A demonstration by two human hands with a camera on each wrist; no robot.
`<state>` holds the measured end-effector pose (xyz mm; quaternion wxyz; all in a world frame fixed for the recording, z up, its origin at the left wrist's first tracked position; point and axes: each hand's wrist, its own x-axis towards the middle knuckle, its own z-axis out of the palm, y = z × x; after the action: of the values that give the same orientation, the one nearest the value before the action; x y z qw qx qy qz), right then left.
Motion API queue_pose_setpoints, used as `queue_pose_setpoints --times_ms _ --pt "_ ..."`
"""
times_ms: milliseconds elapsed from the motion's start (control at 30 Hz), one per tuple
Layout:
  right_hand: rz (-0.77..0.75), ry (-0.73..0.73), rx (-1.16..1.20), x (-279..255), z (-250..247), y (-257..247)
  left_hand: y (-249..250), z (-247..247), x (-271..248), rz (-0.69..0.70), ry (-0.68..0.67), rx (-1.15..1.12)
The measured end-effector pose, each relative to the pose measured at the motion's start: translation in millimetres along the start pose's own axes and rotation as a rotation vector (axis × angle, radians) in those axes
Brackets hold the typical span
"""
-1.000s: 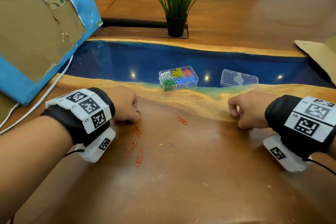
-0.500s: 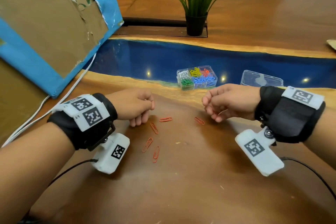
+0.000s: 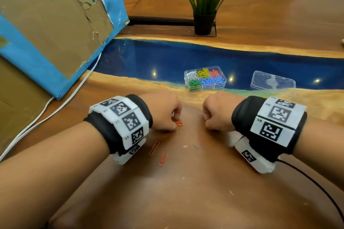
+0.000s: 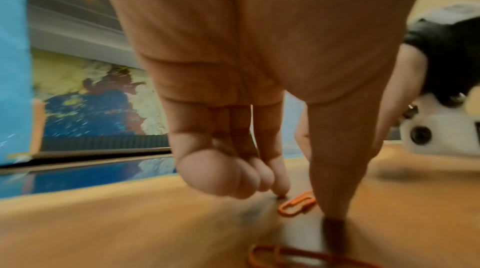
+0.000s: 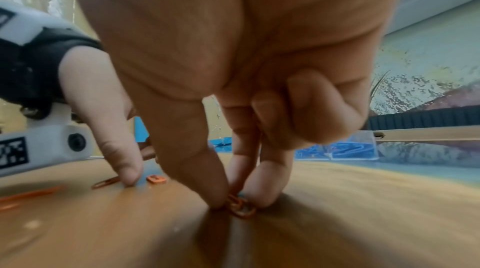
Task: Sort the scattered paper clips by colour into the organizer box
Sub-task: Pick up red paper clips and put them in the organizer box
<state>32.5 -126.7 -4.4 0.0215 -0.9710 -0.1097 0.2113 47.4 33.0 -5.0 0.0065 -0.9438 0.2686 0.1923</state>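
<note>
Right wrist view shows the right hand (image 5: 233,108) with its grip pinching an orange clip (image 5: 240,207) flat on the bench (image 5: 363,200). The left hand (image 3: 162,111) reaches another clip (image 4: 297,203), its grip narrow, nothing held. Both lie near the organizer box (image 3: 205,79), probably bound for its red compartment.

Both forearms are extended forward, each wrist wrapped in a black band with white coded markers. The left hand (image 3: 163,112) is held knuckles-up, fingers curled, fingertips (image 4: 280,185) lowered to the worktop. The right hand (image 3: 216,113) is likewise curled, its thumb and fingertips (image 5: 262,194) pinched together at the surface.
</note>
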Motion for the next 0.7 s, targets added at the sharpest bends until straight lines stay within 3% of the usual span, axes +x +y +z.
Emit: queue_pose_setpoints --times_ms 233,400,500,567,700 --pt "-0.015 -0.057 -0.006 -4 1 0 8 1 4 -0.010 -0.052 -0.012" --pt "-0.115 -0.081 0.102 0 0 0 1 6 1 -0.030 -0.025 -0.082" --pt "-0.138 -0.159 0.342 6 0 -1 -7 6 -2 -0.056 0.028 -0.151" --pt "-0.105 -0.262 0.631 6 -3 -3 -13 4 -5 -0.065 0.095 -0.241" --pt "-0.093 -0.416 1.015 9 0 -9 -23 3 -13 -0.064 0.128 -0.689"
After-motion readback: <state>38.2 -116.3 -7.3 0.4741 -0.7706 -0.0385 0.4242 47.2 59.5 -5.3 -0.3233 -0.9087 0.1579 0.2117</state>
